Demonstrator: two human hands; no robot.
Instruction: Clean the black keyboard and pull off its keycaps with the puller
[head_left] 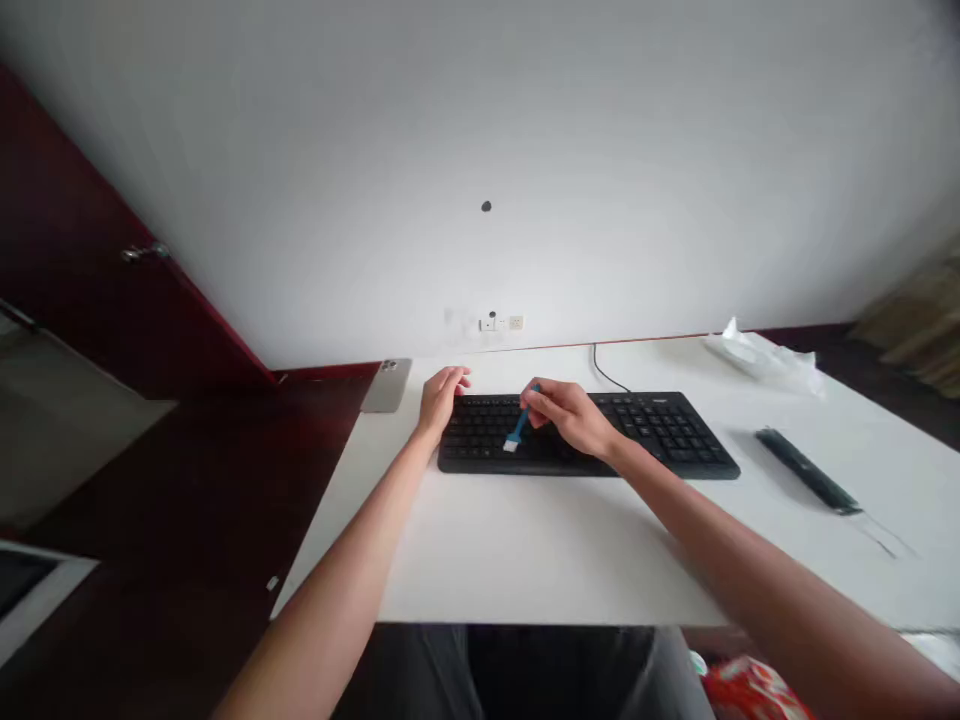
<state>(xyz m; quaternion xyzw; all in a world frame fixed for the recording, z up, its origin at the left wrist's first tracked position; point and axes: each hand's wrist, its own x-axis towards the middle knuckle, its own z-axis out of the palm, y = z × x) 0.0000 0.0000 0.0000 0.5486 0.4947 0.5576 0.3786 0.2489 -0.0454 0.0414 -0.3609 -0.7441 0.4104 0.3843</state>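
A black keyboard [480, 463] lies flat on the white table [525, 560]. At its left end my left hand [441, 400] grips the edge, with the fingers bent over the far corner; part of the grip is hidden. My right hand [564, 412] is closed in a pinch around a small blue brush [523, 424] with white bristles. Its bristle end points down and toward the left, over the keys in the keyboard's left half. Whether the bristles touch the keys I cannot tell. The right hand covers part of the keyboard's middle.
A phone [388, 386] lies at the table's back left edge. Crumpled clear plastic [766, 360] is at the back right. Right of the keyboard is a long dark green packet [808, 470] with a thin string. The keyboard's cable [604, 374] runs back toward the wall.
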